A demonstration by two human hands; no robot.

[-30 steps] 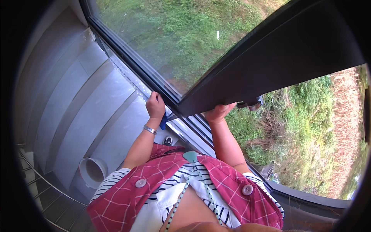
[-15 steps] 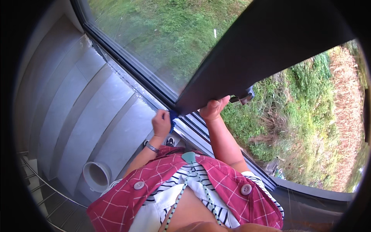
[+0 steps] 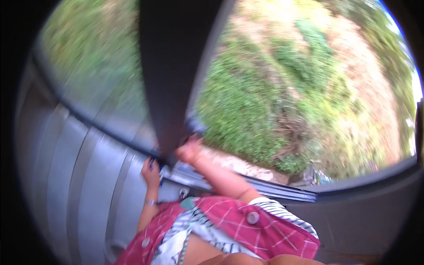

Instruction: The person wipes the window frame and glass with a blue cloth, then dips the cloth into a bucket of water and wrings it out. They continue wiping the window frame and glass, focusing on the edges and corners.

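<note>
Pinched a dark-blue cloth (image 3: 153, 164) in the narrowed fingers of the left hand (image 3: 151, 174), beside the foot of the dark window frame (image 3: 170, 88). Set the right hand (image 3: 189, 152) against the frame's right side; could not tell, through blur, whether closed on it. Seemed best to brace lightly and press flat.

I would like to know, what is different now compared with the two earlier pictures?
The view turned right and blurred: the dark window frame, which leaned to the upper right, now looks nearly upright. The left hand and right hand appear lower and further left in the picture. No new hold or release is visible. The left stays near the frame's lower end, the right against its right side.
</note>
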